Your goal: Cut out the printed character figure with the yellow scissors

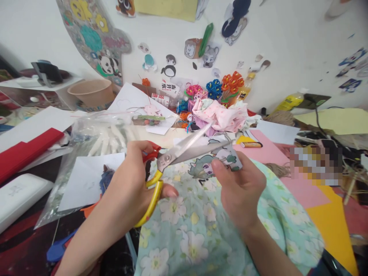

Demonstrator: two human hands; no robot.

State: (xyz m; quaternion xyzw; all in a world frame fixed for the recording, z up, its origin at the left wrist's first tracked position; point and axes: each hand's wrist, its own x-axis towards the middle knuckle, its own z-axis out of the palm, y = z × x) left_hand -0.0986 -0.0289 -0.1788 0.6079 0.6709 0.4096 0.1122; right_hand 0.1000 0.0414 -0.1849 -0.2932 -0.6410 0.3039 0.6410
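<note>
Left hand (136, 172) has the scissors (168, 158), fingers wrapped round the red and yellow handles. Blades spread in a narrow V, points toward upper right. Right hand (241, 188) pinches the paper cutout (202, 166), fingers closed on its right end; it's printed with cartoon figures (one green-haired). Cutout sits in front of the person, above the floral cloth (192, 245), with the lower blade running along its top part; can't tell if metal touches paper.

Beyond the hands: pink dotted fabric (220, 115) in a heap, blue flowers (214, 89) and orange flowers (232, 82) behind it. Left side: clear plastic bag (83, 132) with white pieces inside, white paper sheet (83, 184), long red item (28, 153), white case (23, 197). Right side: pink sheet (304, 191) partly over the yellow-orange sheet (333, 226), small orange tube (251, 145) near the pink sheet's far end. Tan basin (92, 90) at far left, by the wall (172, 34).
</note>
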